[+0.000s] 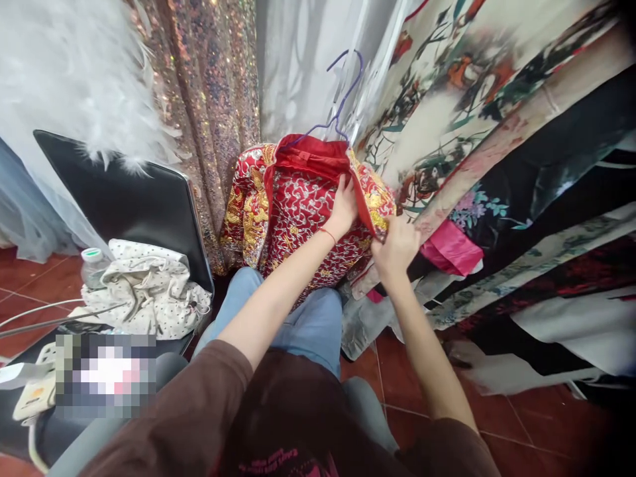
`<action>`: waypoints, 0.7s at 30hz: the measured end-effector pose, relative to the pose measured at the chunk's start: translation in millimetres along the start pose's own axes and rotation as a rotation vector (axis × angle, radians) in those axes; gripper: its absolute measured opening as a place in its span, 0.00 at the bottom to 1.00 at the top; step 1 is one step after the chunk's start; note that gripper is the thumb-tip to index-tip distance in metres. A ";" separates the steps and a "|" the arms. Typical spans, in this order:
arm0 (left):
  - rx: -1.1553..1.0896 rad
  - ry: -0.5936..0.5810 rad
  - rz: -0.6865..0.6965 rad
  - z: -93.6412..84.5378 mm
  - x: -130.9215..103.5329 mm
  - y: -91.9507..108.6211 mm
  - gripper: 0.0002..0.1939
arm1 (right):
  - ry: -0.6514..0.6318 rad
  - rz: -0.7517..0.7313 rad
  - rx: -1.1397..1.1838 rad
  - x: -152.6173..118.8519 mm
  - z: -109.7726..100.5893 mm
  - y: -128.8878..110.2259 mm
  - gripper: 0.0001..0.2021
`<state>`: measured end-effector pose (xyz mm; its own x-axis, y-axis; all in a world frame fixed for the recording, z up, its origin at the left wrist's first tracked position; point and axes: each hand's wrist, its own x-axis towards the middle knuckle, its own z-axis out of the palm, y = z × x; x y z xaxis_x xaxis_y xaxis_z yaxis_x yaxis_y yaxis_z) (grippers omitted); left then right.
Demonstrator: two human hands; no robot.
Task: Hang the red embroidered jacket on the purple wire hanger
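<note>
Jacket: red embroidered jacket (298,212) on the person's knees, straight ahead of both hands; long axis runs away from the person, collar at the far end by the hanger (342,99)
Left hand (344,207): fingers curled over the jacket's inner front edge; grasping it
Right hand (395,248): pinching the gold-trimmed right edge; the nearer hand
Around: printed robes (497,132) crowd in on the right, touching the jacket; white bag (149,291) on a chair (124,192) to the left, well apart

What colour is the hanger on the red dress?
The hanger is purple, seen in the head view.
</note>
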<state>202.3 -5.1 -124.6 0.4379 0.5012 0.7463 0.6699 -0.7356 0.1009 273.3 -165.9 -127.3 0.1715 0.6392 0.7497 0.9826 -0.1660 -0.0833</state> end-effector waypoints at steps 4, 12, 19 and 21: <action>-0.007 -0.091 0.072 -0.4 -13.7 -16.0 0.16 | -0.104 0.152 -0.047 -24.1 27.1 6.4 0.25; 0.013 -0.007 0.093 -5.1 -67.5 -9.5 0.28 | -0.215 0.383 -0.182 -24.6 25.2 5.8 0.27; 0.035 -0.159 0.287 4.9 -93.9 -11.5 0.28 | -0.346 0.548 -0.225 -25.4 36.0 -1.4 0.24; 0.037 -0.151 0.233 5.3 -90.5 -8.0 0.28 | -0.360 0.607 -0.203 -21.2 38.2 -5.0 0.26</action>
<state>160.5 -42.2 -196.5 0.6654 0.3850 0.6396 0.5609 -0.8232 -0.0880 267.5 -150.0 -167.9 0.7285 0.5917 0.3453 0.6805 -0.6828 -0.2658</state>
